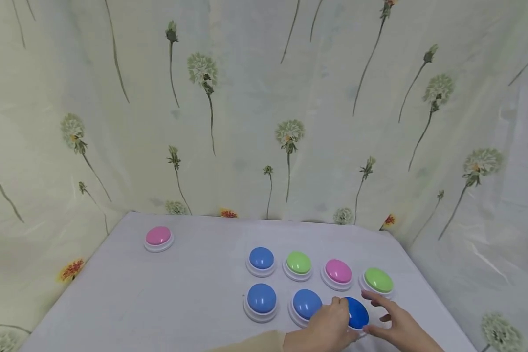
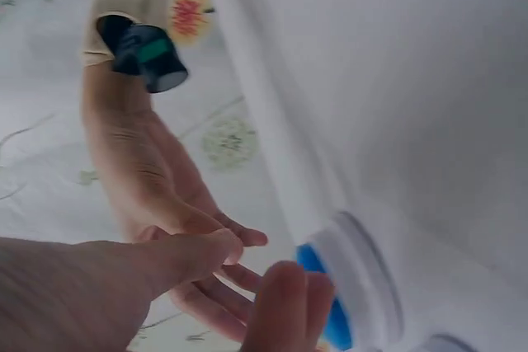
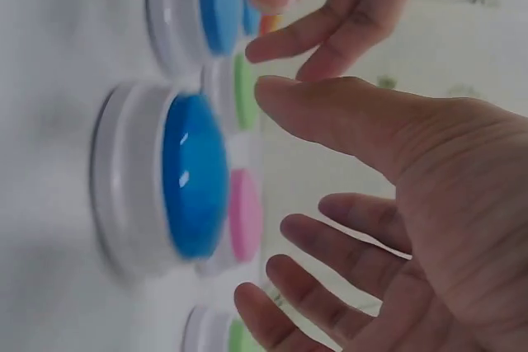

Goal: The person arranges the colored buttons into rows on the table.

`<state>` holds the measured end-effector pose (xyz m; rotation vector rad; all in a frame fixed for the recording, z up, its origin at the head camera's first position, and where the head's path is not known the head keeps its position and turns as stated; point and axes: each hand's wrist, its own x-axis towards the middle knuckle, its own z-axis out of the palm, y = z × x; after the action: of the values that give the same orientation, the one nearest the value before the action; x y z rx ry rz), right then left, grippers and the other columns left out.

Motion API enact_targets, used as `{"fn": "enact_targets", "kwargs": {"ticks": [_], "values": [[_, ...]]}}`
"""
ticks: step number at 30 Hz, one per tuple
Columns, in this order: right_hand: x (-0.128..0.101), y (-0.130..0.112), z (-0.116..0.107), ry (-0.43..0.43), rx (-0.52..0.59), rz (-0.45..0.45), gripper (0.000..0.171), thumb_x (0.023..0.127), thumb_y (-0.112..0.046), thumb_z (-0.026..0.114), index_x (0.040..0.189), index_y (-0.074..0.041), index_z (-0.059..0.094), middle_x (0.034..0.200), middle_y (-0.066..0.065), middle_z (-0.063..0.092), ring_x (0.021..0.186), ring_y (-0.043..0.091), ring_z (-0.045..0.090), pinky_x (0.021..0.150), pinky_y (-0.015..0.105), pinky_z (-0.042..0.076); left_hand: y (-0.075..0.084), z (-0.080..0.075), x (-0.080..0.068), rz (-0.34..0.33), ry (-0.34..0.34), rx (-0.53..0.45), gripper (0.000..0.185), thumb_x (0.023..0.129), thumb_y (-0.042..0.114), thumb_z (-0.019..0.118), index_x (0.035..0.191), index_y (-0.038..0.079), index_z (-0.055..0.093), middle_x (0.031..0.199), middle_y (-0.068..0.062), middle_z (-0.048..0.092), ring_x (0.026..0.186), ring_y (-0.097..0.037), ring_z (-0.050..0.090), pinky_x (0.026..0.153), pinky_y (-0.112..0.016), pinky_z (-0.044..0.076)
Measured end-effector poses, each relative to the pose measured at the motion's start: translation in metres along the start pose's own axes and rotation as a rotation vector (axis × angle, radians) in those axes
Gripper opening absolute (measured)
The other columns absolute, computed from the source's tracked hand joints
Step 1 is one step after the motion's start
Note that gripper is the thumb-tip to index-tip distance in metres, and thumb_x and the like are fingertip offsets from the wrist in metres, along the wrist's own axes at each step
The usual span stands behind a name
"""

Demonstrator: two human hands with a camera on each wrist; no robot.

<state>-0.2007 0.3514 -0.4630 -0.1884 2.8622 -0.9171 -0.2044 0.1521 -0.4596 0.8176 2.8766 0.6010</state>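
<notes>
Dark blue dome button [image 1: 358, 313] on a white base, nearest of all, at the front right of the white table [image 1: 180, 303], flanked by both hands. Left hand [image 1: 327, 330] against the button's left side, thumb tip up at the dome's edge, fingers loosely bent; whether actually touching, cannot tell from the head view. Seen from the left wrist, fingertips [image 2: 289, 302] close to the blue dome [image 2: 326, 302], none of them wrapped round it. Right hand [image 1: 393, 325] just to the right of the same button, fingers spread and relaxed, index finger stretched toward the green button [image 1: 378, 280] behind. From the right wrist, palm [image 3: 445, 204] open and facing the dome [image 3: 194, 175], a gap between fingers and button, nothing held.

Just left of the dark blue one, a lighter blue button [image 1: 305, 304], partly hidden by the left hand; further left, another blue button [image 1: 261, 299]. Beyond, a back row running left to right: blue [image 1: 261, 258], green [image 1: 298, 263], pink [image 1: 338, 272], then the green one already named. Well apart, near the far left corner, a lone pink button [image 1: 158, 236]. Behind everything, pale curtain [image 1: 264, 107] printed with dandelions.
</notes>
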Motion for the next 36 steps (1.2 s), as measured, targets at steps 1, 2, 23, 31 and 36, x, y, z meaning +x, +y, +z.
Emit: {"fn": "enact_targets", "kwargs": {"ticks": [1, 2, 23, 31, 36], "values": [[-0.002, -0.007, 0.0, 0.01, 0.001, -0.026, 0.075, 0.078, -0.037, 0.079, 0.139, -0.009, 0.046, 0.142, 0.02, 0.048, 0.117, 0.039, 0.053, 0.08, 0.041, 0.056, -0.001, -0.008, -0.005, 0.027, -0.009, 0.003, 0.059, 0.082, 0.051, 0.071, 0.124, 0.014, 0.056, 0.107, 0.004, 0.063, 0.084, -0.006, 0.064, 0.073, -0.023, 0.057], [-0.005, -0.014, -0.001, 0.019, -0.005, -0.051, 0.073, 0.078, -0.038, 0.078, 0.139, -0.011, 0.047, 0.142, 0.019, 0.049, 0.115, 0.037, 0.054, 0.079, 0.038, 0.056, -0.003, -0.015, -0.01, 0.052, -0.024, 0.001, 0.053, 0.082, 0.051, 0.071, 0.12, 0.015, 0.059, 0.1, 0.006, 0.064, 0.079, -0.004, 0.062, 0.07, -0.021, 0.056], [-0.021, -0.102, 0.027, -0.088, 0.058, -0.305, 0.067, 0.082, -0.046, 0.073, 0.14, -0.027, 0.045, 0.129, 0.005, 0.056, 0.103, 0.003, 0.052, 0.077, 0.02, 0.052, -0.07, -0.079, -0.096, 0.194, -0.132, -0.036, 0.027, 0.088, 0.038, 0.069, 0.109, 0.022, 0.07, 0.09, 0.013, 0.068, 0.069, 0.005, 0.055, 0.062, -0.013, 0.047], [-0.018, -0.14, 0.054, -0.268, 0.137, -0.39, 0.067, 0.088, -0.046, 0.065, 0.146, -0.034, 0.033, 0.14, 0.006, 0.049, 0.114, 0.013, 0.052, 0.086, 0.032, 0.053, -0.122, -0.102, -0.129, 0.335, -0.29, 0.12, 0.024, 0.086, 0.032, 0.071, 0.107, 0.022, 0.071, 0.081, 0.016, 0.07, 0.063, 0.009, 0.054, 0.06, -0.008, 0.045], [-0.01, -0.165, 0.074, -0.37, 0.189, -0.433, 0.067, 0.088, -0.046, 0.065, 0.145, -0.039, 0.031, 0.141, -0.001, 0.046, 0.112, 0.011, 0.05, 0.083, 0.03, 0.054, -0.159, -0.113, -0.153, 0.33, -0.344, 0.022, 0.019, 0.088, 0.028, 0.07, 0.106, 0.023, 0.071, 0.08, 0.019, 0.068, 0.065, 0.009, 0.055, 0.065, -0.01, 0.047]]}}
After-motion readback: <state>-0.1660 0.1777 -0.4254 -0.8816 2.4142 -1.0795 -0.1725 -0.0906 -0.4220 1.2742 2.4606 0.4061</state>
